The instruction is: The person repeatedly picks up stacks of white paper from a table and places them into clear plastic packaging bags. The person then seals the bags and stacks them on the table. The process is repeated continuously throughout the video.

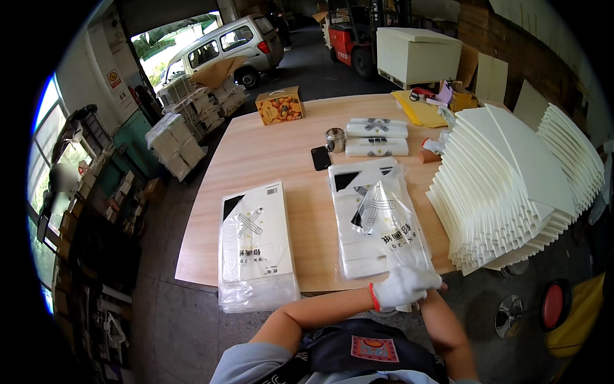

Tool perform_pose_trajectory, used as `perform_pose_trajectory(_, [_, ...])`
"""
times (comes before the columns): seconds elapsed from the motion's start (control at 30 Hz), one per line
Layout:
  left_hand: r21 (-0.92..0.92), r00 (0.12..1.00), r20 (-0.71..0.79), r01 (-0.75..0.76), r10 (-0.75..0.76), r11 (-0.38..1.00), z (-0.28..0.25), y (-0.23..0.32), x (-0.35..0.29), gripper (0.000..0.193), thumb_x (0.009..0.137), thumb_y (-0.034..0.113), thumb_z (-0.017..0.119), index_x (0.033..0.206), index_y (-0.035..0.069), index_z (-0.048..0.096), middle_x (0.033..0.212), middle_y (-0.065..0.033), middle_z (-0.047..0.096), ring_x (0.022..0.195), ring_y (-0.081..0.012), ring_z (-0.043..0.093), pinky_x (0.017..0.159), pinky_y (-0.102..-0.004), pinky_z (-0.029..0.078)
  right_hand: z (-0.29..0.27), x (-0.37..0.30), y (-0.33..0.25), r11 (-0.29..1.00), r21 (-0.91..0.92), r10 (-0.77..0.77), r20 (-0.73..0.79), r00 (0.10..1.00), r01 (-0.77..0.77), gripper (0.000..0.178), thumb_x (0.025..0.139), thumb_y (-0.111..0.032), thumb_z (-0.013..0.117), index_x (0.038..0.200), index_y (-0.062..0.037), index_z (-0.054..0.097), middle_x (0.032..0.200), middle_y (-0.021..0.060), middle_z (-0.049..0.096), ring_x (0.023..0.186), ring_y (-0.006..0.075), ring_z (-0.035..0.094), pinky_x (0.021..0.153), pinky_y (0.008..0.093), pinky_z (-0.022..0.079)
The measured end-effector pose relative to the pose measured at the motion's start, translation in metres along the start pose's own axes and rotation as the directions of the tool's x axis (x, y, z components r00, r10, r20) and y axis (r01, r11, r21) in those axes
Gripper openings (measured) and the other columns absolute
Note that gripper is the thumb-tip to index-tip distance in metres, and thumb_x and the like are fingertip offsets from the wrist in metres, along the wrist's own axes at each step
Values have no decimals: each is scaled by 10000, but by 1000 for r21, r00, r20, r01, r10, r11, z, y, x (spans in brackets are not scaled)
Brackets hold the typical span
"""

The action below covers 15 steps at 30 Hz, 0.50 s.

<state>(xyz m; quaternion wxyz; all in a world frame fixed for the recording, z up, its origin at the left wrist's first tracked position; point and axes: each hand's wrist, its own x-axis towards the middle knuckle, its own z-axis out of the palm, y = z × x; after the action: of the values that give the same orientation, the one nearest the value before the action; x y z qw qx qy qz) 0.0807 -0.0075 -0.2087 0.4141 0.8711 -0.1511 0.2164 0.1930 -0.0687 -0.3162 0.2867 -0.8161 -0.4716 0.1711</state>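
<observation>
My left hand (398,288), in a white glove with a red cuff, reaches across to the right at the table's near edge. Its fingers are curled together at the near end of a clear plastic bag (387,221) printed with crossed pencils. That bag lies crumpled over a pile of similar printed bags (357,253). My right hand (441,286) is mostly hidden behind the left glove, so its fingers cannot be made out. Left of the pile lies a stack of packed white paper (259,224) in printed clear bags, its loose plastic end overhanging the near edge.
Fanned white paper sheets (492,185) stand high on the right of the wooden table (198,237). Farther back are rolled bags (377,137), a phone (320,159), a metal jar (334,139) and an orange-printed box (280,106). A stool (555,306) stands at right.
</observation>
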Motion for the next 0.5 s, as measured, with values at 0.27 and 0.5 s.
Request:
perform_pose_trajectory(0.27, [70,917,-116,391,-382,918,-8,-43,-80,195,711,34,552,890,93,600,814,-74,640,722,-257,631,634,-358,506,-14,-76,-57,899,-429,-329,-518,789,93,482,793,-266,627,1216,-80,489,1050,160,594,944,357,571,833,454,458])
perform_pose_trajectory(0.5, [483,820,-233,564,-523,670,-6,-74,-153,104,725,101,624,802,85,555,808,-112,574,790,-297,571,665,-402,458,3,-60,13,908,-388,21,-332,943,-157,580,810,-281,532,1335,-81,389,629,138,603,512,331,573,503,460,446])
